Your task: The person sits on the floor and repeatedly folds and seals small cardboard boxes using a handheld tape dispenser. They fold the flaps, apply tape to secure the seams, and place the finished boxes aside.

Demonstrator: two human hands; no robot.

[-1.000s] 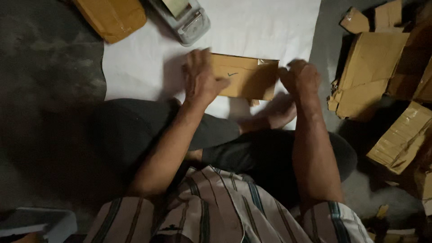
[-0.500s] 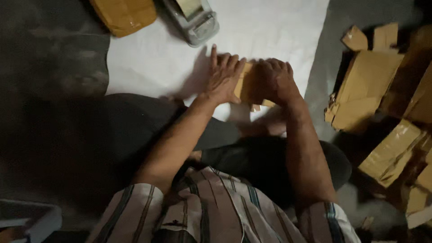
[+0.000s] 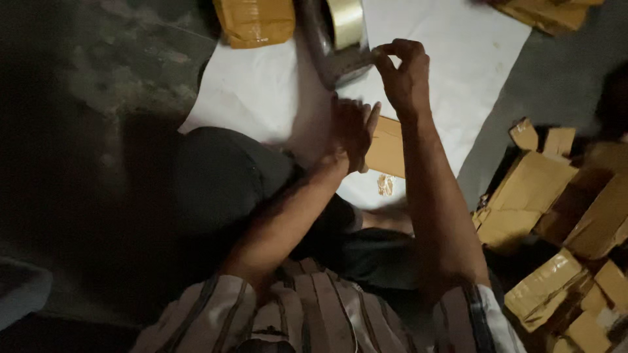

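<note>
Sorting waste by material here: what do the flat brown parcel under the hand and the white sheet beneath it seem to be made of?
The flat parcel under the left hand looks like brown cardboard or kraft paper: matte, tan, sharp straight edges. The white sheet looks like paper, though thin plastic is possible: flat, matte, faintly creased.

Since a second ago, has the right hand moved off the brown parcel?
Yes. The right hand has left the brown parcel and reached up the white sheet to the tape dispenser.

A dim, dark grey floor (image 3: 85, 131) carries a white sheet (image 3: 451, 72), with cardboard scraps (image 3: 556, 216) heaped at right.
</note>
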